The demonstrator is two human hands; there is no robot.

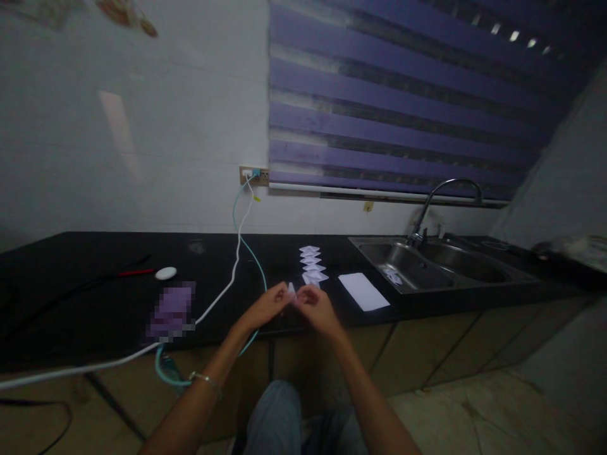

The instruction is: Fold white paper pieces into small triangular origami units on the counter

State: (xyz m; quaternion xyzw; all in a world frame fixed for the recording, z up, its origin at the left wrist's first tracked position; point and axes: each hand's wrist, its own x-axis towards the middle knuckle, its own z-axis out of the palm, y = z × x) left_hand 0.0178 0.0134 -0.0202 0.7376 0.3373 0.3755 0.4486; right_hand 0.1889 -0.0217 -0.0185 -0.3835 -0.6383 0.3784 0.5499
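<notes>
Between my fingertips, just above the front of the black countertop, is a small folded white paper [291, 291]. My left hand [274, 302] pinches it from the left. My right hand [313, 306] closes on its other side, partly hiding it. Just beyond my hands, several folded white paper pieces [310, 260] with pointed ends lie in a column on the counter. To the right of my right hand rests a flat stack of white paper sheets [363, 291].
A double steel sink [403, 287] with a tap [420, 230] is set into the counter at right; white paper bits [393, 277] lie in it. A white cable [233, 278] and a teal cable [258, 262] cross the counter. Left are a white oval object [165, 273] and a blurred purple item [171, 308].
</notes>
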